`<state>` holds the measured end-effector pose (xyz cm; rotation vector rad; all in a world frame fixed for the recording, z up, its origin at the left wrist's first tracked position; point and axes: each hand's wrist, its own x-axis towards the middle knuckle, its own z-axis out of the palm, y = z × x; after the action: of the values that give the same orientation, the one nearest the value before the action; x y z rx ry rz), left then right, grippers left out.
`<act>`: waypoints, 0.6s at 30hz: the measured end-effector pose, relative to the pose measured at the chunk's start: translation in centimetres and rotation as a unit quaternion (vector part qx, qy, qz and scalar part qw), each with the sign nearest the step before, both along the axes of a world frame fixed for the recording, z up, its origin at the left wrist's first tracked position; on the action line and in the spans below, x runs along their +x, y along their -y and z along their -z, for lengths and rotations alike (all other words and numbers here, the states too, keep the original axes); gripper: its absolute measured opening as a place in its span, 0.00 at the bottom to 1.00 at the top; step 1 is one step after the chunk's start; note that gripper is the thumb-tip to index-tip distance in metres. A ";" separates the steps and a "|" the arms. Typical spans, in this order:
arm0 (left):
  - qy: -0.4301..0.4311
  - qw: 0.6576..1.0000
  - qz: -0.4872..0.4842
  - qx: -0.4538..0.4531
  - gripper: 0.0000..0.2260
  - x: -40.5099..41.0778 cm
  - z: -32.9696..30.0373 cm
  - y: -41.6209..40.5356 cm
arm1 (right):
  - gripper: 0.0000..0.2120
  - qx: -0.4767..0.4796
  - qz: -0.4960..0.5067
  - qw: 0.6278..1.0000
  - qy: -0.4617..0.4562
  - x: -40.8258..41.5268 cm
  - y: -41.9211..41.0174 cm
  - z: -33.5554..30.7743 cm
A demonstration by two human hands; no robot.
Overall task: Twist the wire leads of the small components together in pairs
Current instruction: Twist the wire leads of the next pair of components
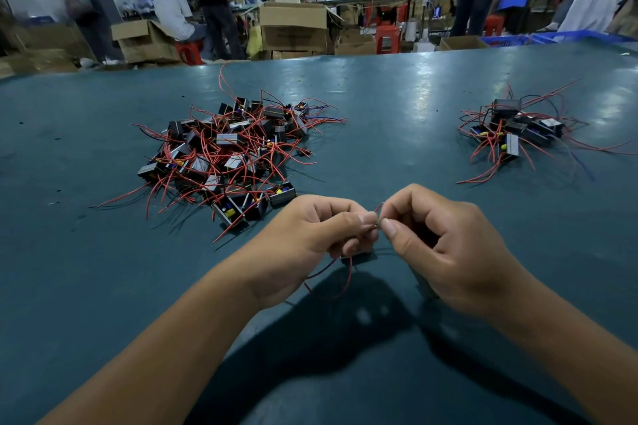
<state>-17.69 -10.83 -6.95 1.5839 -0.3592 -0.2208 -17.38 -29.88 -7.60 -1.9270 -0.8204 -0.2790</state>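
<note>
Our left hand (321, 231) and right hand (445, 245) both pinch the thin red wire ends (378, 212) of one small black box part (359, 257). It hangs just above the dark green table (379, 134), under our fingers.

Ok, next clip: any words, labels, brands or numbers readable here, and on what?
None can be read.
Components in the large pile and the small pile: any markings are too small to read.
Cardboard boxes behind the table: no legible print, blurred.
Component below the left hand and right hand: mostly hidden.
</note>
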 end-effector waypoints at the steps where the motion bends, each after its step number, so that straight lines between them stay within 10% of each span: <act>1: -0.011 1.000 0.010 -0.017 0.10 -0.1 0.1 0.0 | 0.04 0.008 -0.002 1.000 -0.002 0.0 0.0 0.0; 18: 0.306 0.936 -0.136 0.105 0.03 0.1 1.1 0.2 | 0.11 0.250 -0.013 0.912 -0.324 -0.5 -1.4 -0.6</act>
<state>-17.60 -10.99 -8.03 1.8736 -0.6031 0.4780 -17.90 -28.45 -6.96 -1.3813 -0.2844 0.1612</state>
